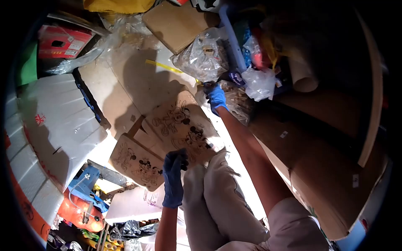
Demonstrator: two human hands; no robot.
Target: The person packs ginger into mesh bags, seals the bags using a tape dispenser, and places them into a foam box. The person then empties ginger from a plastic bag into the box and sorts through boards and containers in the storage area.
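My right hand (216, 98), in a blue glove, reaches forward with its fingers closed around a dark object. From there a narrow yellow strip (165, 66) runs out to the left; together they look like a tape measure. My left hand (173, 178), gloved the same way, is held curled in front of my knees, its fingertips dark; whatever it may hold is hidden. Beneath and beyond it lie brown boards printed with cartoon mice, a larger panel (165, 121) and a smaller panel (127, 157), with a gap between them.
A clear plastic bag (205, 56) and a blue crate (232, 39) full of odds and ends stand ahead. Large cardboard (326, 175) covers the right side. White foam boxes (63, 121) are stacked at left, near a red carton (63, 44) and an orange bag (79, 213).
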